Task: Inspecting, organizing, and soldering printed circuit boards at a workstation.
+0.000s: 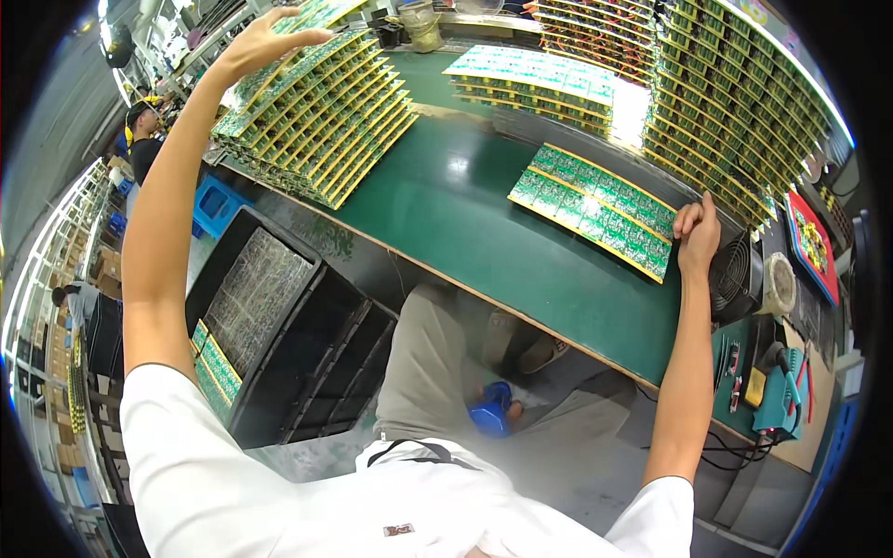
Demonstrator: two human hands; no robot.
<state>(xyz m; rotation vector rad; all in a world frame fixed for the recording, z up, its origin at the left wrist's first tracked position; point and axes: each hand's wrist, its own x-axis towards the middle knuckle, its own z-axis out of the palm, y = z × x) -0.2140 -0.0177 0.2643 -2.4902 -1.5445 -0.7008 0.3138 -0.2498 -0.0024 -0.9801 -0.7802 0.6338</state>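
At the upper left, my left hand [260, 45] is raised over a tall stack of green circuit boards [321, 121] with yellow edges. Its thumb and fingers are spread apart beside a green board [327, 11] at the top; a firm grip does not show. On the right, my right hand [698, 232] has its fingers curled at the right end of a circuit board panel [595, 206]. That panel lies at a slant on the green tabletop [446, 214], its components facing up, and my fingertips touch its corner.
A low board stack [530, 79] and a tall one [735, 102] stand along the back. Right of my hand are a black fan [735, 270], a tape roll [778, 284] and a red tray [812, 246]. A black crate [279, 344] sits left, below the table; people work far left.
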